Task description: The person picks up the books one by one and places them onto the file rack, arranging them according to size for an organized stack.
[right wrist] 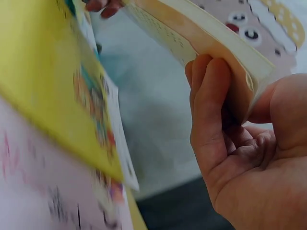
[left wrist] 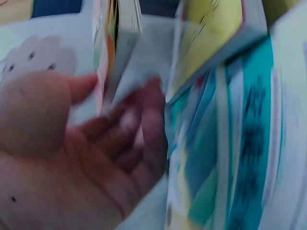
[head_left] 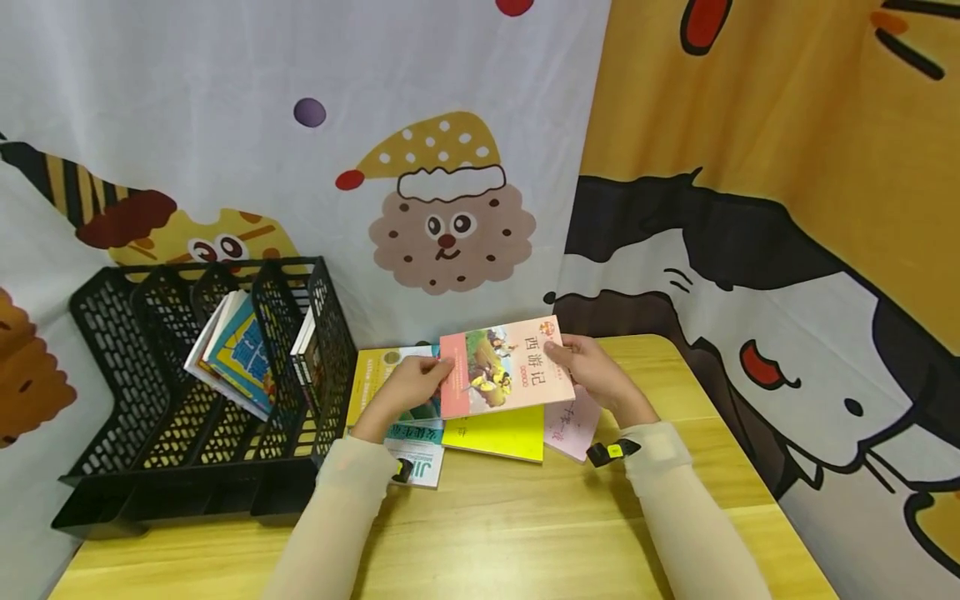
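A pink paperback book (head_left: 525,375) with an illustrated cover is held up between both hands, slightly tilted above other books. My left hand (head_left: 408,387) pinches its left edge, thumb on the cover. At the right edge my right hand (head_left: 600,379) grips it, thumb in front and fingers behind. The right wrist view shows those fingers curled against the back of the book (right wrist: 201,36). Below lie a bright yellow book (head_left: 498,437), a pale pink book (head_left: 576,425), a white-and-teal book (head_left: 423,465) and a yellow-edged book (head_left: 366,385), partly hidden.
A black mesh file rack (head_left: 112,392) with several slots stands at the left of the wooden table (head_left: 510,533). Blue-covered books (head_left: 243,350) lean in one slot, and thin books (head_left: 306,358) stand in another. A printed curtain (head_left: 450,67) hangs behind.
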A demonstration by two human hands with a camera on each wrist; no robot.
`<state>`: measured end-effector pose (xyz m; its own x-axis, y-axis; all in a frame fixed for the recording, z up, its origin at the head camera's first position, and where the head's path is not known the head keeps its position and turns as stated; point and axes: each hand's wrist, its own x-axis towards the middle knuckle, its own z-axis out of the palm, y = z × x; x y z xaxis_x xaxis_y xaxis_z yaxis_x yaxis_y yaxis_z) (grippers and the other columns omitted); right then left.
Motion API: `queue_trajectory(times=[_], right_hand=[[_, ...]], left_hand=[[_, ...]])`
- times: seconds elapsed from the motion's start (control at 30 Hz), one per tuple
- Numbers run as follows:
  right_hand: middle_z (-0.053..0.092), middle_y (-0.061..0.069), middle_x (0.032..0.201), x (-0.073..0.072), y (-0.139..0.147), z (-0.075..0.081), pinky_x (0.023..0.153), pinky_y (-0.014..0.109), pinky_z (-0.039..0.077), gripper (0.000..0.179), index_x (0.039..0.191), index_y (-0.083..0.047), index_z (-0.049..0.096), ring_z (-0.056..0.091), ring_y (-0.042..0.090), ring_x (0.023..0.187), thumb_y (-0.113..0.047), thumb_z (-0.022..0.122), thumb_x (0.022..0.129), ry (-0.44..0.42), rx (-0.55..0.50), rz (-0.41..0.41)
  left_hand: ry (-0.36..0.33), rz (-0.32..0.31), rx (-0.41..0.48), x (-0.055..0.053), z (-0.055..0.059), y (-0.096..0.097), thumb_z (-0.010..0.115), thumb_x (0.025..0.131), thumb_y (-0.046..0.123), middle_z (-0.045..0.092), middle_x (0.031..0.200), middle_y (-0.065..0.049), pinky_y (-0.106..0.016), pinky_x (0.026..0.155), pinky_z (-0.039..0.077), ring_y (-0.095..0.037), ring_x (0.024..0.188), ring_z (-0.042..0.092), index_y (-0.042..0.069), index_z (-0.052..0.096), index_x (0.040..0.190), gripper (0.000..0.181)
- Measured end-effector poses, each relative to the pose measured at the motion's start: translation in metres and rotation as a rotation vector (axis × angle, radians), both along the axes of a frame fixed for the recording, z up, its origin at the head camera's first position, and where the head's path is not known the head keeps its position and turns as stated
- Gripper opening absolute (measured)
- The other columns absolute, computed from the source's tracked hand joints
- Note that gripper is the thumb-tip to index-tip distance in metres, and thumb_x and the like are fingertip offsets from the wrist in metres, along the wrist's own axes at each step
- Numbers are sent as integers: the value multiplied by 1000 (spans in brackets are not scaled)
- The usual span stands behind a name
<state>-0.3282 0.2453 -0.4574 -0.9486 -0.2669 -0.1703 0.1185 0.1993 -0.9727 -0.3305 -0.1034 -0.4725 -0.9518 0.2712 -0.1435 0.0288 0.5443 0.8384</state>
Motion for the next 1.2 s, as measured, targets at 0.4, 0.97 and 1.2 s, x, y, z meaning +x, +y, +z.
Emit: queue_trajectory(times=[0.4, 0.97, 1.2], right_hand=[[79, 16, 120, 6, -65, 23, 74, 33, 65, 49, 149, -5, 61, 78, 22, 89, -43, 51, 119, -8, -80, 208], [76, 8, 79, -2, -50, -1, 54, 25, 51, 36, 124, 1, 68, 62, 12, 54, -30, 49, 119, -12, -110, 288], [73, 2, 74, -5, -49, 7, 56, 24, 51, 46, 116, -1, 76, 60, 11, 56, -44, 61, 114, 42, -139, 96]], left_hand=[[82, 232, 124, 34, 30, -58, 57, 116, 43, 80, 95, -14, -32, 64, 56, -15, 70, 70, -1, 71, 133, 49], [-32, 50, 258, 41, 28, -82, 63, 114, 43, 75, 86, -1, -34, 73, 62, -21, 78, 71, -3, 70, 131, 50], [-51, -124, 184, 42, 26, -72, 61, 116, 32, 75, 79, -1, -31, 69, 60, -15, 69, 67, 0, 76, 119, 36]])
